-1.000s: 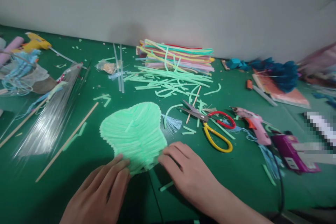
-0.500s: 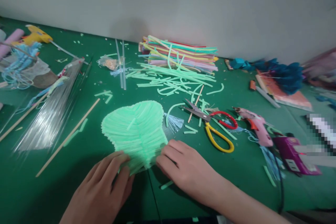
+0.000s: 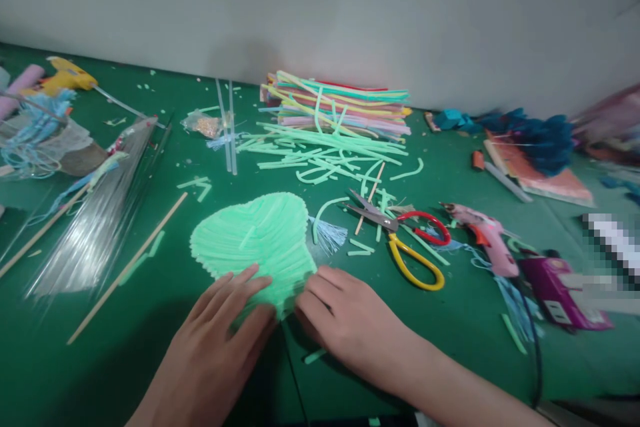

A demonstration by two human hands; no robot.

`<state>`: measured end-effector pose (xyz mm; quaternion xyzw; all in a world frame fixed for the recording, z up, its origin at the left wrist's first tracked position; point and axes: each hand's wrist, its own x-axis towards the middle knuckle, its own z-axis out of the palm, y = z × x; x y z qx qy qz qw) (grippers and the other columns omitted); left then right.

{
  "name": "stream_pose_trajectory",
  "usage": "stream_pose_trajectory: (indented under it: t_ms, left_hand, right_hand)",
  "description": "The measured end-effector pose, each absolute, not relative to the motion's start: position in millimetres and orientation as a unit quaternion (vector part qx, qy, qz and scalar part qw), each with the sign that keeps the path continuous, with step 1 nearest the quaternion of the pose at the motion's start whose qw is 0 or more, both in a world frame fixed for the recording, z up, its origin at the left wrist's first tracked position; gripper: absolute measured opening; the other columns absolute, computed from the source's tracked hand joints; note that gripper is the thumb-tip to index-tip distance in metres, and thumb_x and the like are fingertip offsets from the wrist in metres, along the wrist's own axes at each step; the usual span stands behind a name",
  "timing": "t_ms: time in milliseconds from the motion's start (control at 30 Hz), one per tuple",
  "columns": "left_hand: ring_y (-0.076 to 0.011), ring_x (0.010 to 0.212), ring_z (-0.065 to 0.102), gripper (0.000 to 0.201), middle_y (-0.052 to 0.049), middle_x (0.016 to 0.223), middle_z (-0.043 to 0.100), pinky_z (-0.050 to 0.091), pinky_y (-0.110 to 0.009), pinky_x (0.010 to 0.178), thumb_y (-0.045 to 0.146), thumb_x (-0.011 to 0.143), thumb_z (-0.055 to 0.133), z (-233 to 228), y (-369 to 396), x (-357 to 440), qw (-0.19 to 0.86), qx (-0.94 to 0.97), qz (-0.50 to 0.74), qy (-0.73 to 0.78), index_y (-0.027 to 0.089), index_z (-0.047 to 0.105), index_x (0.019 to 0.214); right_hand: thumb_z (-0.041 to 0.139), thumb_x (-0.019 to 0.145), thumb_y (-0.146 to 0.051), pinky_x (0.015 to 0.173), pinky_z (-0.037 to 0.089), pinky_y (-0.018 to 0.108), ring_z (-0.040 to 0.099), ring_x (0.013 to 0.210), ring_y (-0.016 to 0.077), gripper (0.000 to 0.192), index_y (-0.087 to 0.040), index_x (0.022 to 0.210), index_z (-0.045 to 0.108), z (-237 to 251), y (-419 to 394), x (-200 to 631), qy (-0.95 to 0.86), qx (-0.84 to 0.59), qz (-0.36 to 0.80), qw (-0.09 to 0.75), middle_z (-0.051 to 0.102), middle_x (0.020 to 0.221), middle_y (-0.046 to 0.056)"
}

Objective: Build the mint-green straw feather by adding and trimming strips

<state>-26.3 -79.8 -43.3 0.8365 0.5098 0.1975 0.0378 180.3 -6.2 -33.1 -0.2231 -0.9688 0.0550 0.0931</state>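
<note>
A mint-green leaf made of pipe cleaners [image 3: 255, 230] lies on the green table, with a wavy edge and a central seam. My left hand [image 3: 220, 330] rests over its lower left part, fingers stretched out and slightly apart. At the lower right edge my right hand [image 3: 340, 317] is closed, its bent fingers gripping the leaf; the fingertips are partly hidden. A short green pipe-cleaner piece [image 3: 315, 355] lies under the right wrist. Right of the leaf are a blue tassel [image 3: 331, 235] and open scissors [image 3: 395, 227] with one red and one yellow handle.
Bundled coloured pipe cleaners [image 3: 345, 103] lie by the wall, with loose green ones [image 3: 330, 143] in front. A pink glue gun [image 3: 487, 237] with a cord and a purple box [image 3: 555, 293] are right. A wooden stick [image 3: 127, 267], clear plastic sleeves [image 3: 95, 227] and a yellow glue gun [image 3: 67, 77] are left.
My left hand has slid right and up over the leaf, its fingers now flatter and further across it. The right hand stays at the lower right edge. The view has shifted slightly.
</note>
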Motion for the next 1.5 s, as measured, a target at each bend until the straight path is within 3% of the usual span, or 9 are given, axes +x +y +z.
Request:
stream_pose_trajectory:
  t_ms: [233, 633, 867, 967, 1067, 1133, 1233, 1367, 1500]
  left_hand:
    - [-0.0262, 0.131, 0.046, 0.027, -0.01, 0.13, 0.059, 0.047, -0.043, 0.101, 0.023, 0.09, 0.059, -43.1, -78.5, -33.9, 0.067, 0.848, 0.169, 0.498, 0.017, 0.057, 0.116]
    - [-0.0264, 0.124, 0.055, 0.017, -0.013, 0.128, 0.062, 0.052, -0.042, 0.097, 0.012, 0.091, 0.05, -40.1, -78.2, -34.2, 0.041, 0.85, 0.188, 0.491, 0.017, 0.062, 0.102]
    - [-0.0336, 0.129, 0.049, 0.036, -0.013, 0.135, 0.059, 0.047, -0.059, 0.098, 0.01, 0.086, 0.051, -29.1, -54.9, -39.3, 0.05, 0.885, 0.094, 0.454, 0.021, 0.06, 0.119]
    - [-0.0363, 0.14, 0.033, 0.042, -0.013, 0.147, 0.047, 0.038, -0.062, 0.104, 0.024, 0.09, 0.054, -31.5, -45.4, -42.4, 0.039, 0.884, 0.079, 0.46, 0.023, 0.053, 0.132]
    - [-0.0425, 0.141, 0.025, 0.054, -0.018, 0.151, 0.04, 0.033, -0.066, 0.104, 0.049, 0.088, 0.054, -34.0, -29.7, -46.4, 0.002, 0.848, 0.105, 0.52, 0.02, 0.053, 0.134]
    - [-0.0445, 0.141, 0.026, 0.068, -0.022, 0.151, 0.038, 0.032, -0.066, 0.103, 0.056, 0.086, 0.052, -32.7, -15.0, -47.7, 0.003, 0.798, 0.108, 0.592, 0.016, 0.045, 0.14]
    - [-0.0433, 0.13, 0.043, 0.08, -0.027, 0.138, 0.051, 0.037, -0.061, 0.099, 0.055, 0.085, 0.054, -27.1, 9.6, -48.5, 0.078, 0.74, 0.09, 0.662, 0.009, 0.033, 0.146]
    - [-0.0392, 0.095, 0.065, 0.069, -0.018, 0.098, 0.07, 0.049, -0.053, 0.082, 0.06, 0.075, 0.062, -15.5, 34.0, -55.9, 0.142, 0.715, 0.086, 0.679, 0.009, 0.059, 0.122]
    - [-0.03, 0.078, 0.071, 0.05, -0.007, 0.086, 0.074, 0.056, -0.038, 0.066, 0.063, 0.077, 0.058, -1.3, 38.8, -73.7, 0.23, 0.702, 0.105, 0.666, 0.019, 0.07, 0.096]
  right_hand:
    - [0.052, 0.089, -0.009, 0.059, 0.033, 0.033, 0.045, 0.069, 0.019, 0.016, -0.015, 0.075, 0.057, -27.8, -6.7, 177.0, -0.969, -0.223, 0.033, 0.097, 0.055, 0.073, 0.004]
    - [0.049, 0.092, -0.01, 0.061, 0.034, 0.032, 0.046, 0.071, 0.0183, 0.017, -0.016, 0.079, 0.056, -31.9, -9.2, 181.7, -0.965, -0.236, 0.049, 0.104, 0.056, 0.076, 0.004]
    - [0.05, 0.092, -0.012, 0.067, 0.043, 0.032, 0.052, 0.076, 0.0195, 0.01, -0.016, 0.088, 0.059, -31.8, -10.1, 182.0, -0.953, -0.257, 0.071, 0.141, 0.061, 0.082, 0.006]
    - [0.051, 0.092, -0.017, 0.073, 0.048, 0.033, 0.058, 0.083, 0.0205, 0.009, -0.015, 0.099, 0.058, -28.3, -22.5, 187.9, -0.878, -0.384, 0.161, 0.235, 0.064, 0.09, 0.008]
    - [0.056, 0.09, -0.028, 0.053, 0.045, 0.025, 0.059, 0.06, 0.015, 0.012, -0.018, 0.085, 0.058, -23.9, -41.3, 193.4, -0.74, -0.523, 0.37, 0.205, 0.064, 0.071, 0.002]
    - [0.059, 0.087, -0.029, 0.047, 0.042, 0.022, 0.059, 0.054, 0.0132, 0.011, -0.018, 0.085, 0.06, -22.7, -52.7, 194.2, -0.661, -0.527, 0.515, 0.146, 0.066, 0.066, 0.001]
    - [0.064, 0.082, -0.024, 0.06, 0.051, 0.022, 0.068, 0.07, 0.0149, 0.029, -0.017, 0.11, 0.06, -26.2, -62.7, 192.4, -0.553, -0.486, 0.658, 0.159, 0.073, 0.091, 0.007]
    - [0.071, 0.075, -0.026, 0.082, 0.054, 0.03, 0.069, 0.096, 0.0193, 0.047, -0.015, 0.118, 0.055, -33.3, -62.6, 191.5, -0.434, -0.425, 0.764, 0.216, 0.069, 0.112, 0.016]
    - [0.073, 0.074, -0.026, 0.082, 0.053, 0.031, 0.068, 0.095, 0.0197, 0.034, -0.013, 0.102, 0.059, -32.2, -56.4, 191.5, -0.422, -0.407, 0.773, 0.242, 0.069, 0.109, 0.016]
